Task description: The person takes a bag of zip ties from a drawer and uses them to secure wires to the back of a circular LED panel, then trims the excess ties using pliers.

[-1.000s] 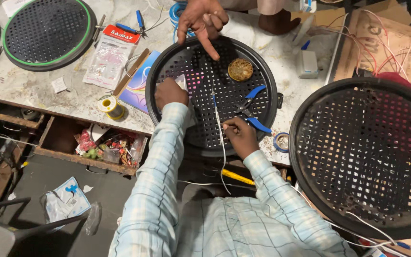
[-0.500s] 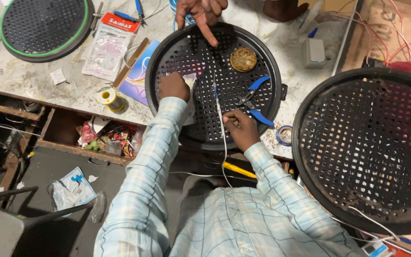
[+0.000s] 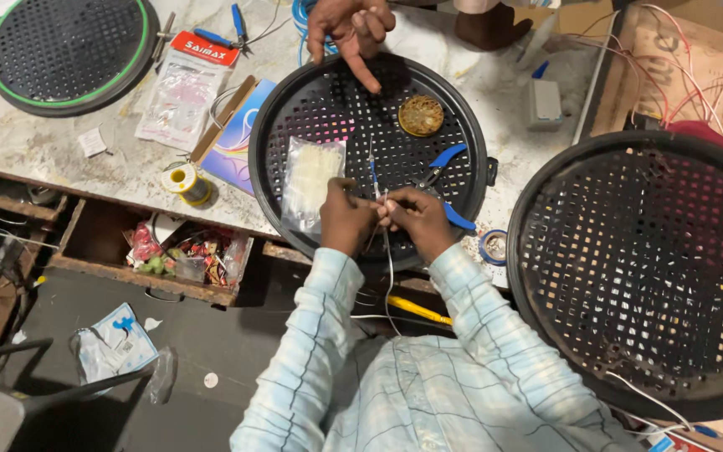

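A cluttered marble bench carries the black grille. Over its near rim, my left hand and right hand pinch thin wires together; I'd keep both pinches tight, twisting steadily.

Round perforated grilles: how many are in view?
3, perhaps a fourth at the far-left edge: green-rimmed grille top left, centre grille under both hands, large grille right.
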